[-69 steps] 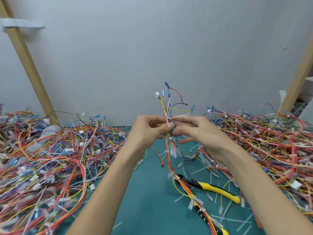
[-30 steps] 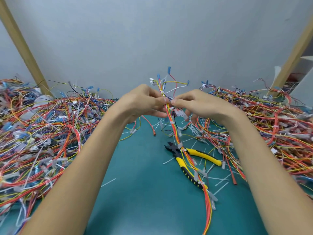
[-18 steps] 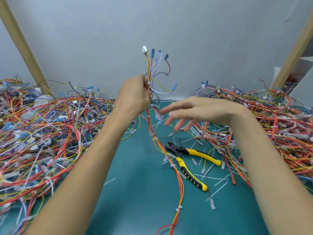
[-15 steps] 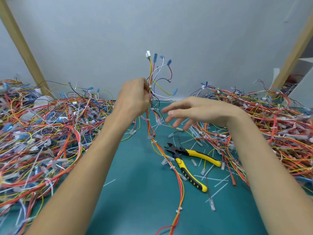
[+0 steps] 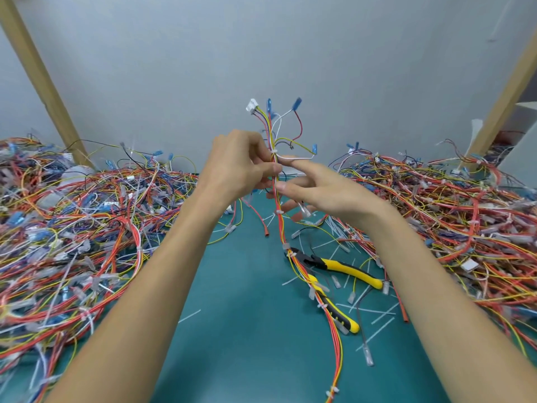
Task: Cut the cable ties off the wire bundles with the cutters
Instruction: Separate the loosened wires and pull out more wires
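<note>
Wire bundle (image 5: 279, 222) hangs upright mid-scene, pinched by the left hand (image 5: 241, 167); right hand (image 5: 322, 190), fingers loose, touches it. Keep the next tie (image 5: 273, 151) exposed, then fetch the cutters (image 5: 334, 282) lying near right.

One pair of cutters (image 5: 334, 274) is seen on the mat (image 5: 247, 330); two wire heaps (image 5: 72, 228) (image 5: 465, 213) flank it; two hands (image 5: 241, 167) (image 5: 325, 190) are counted.

- The wire bundle (image 5: 279, 225) runs off the near edge, so its end cannot be seen.
- It hides part of one handle of the cutters (image 5: 334, 274).
- The left wire pile (image 5: 72, 228) and the right wire pile (image 5: 465, 216) are cut off at the sides.
</note>
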Motion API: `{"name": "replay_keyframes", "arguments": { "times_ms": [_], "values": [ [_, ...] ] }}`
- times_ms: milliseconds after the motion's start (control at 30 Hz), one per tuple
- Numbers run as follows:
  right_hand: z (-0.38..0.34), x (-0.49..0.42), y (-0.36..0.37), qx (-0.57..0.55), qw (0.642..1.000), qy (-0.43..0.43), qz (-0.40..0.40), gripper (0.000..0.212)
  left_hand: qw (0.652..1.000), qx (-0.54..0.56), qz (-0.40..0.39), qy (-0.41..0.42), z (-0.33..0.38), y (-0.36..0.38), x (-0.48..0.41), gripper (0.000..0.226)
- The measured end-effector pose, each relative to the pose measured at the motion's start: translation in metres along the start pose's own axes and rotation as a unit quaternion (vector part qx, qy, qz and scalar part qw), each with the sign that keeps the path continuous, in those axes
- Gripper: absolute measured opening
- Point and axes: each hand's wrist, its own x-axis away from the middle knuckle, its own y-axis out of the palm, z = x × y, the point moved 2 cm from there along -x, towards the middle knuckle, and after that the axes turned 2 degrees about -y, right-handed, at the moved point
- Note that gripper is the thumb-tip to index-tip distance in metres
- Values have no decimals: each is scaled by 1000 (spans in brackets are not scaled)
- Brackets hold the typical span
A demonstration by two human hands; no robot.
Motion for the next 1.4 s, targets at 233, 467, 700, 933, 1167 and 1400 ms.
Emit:
{"name": "replay_keyframes", "arguments": {
  "times_ms": [233,467,700,933,1167,1400],
  "values": [
    [-3,-2,-2,-17,997,-50,48,26,998,-21,15,55,5,5,1,11],
    [-7,2,-16,-76,987,-58,128,28,1000,11,-5,-4,4,11,2,34],
    [-10,9,-30,-130,976,-66,163,28,933,128,-311,-126,-6,28,13,68],
    [-9,8,-34,-233,961,-63,134,30,790,243,-557,-77,-13,43,33,39],
    [-2,5,-35,-281,948,-35,142,33,756,303,-578,-48,-18,44,31,34],
    [-2,5,-35,-291,946,-29,143,33,758,301,-577,-41,-19,42,29,35]
  ]
}}
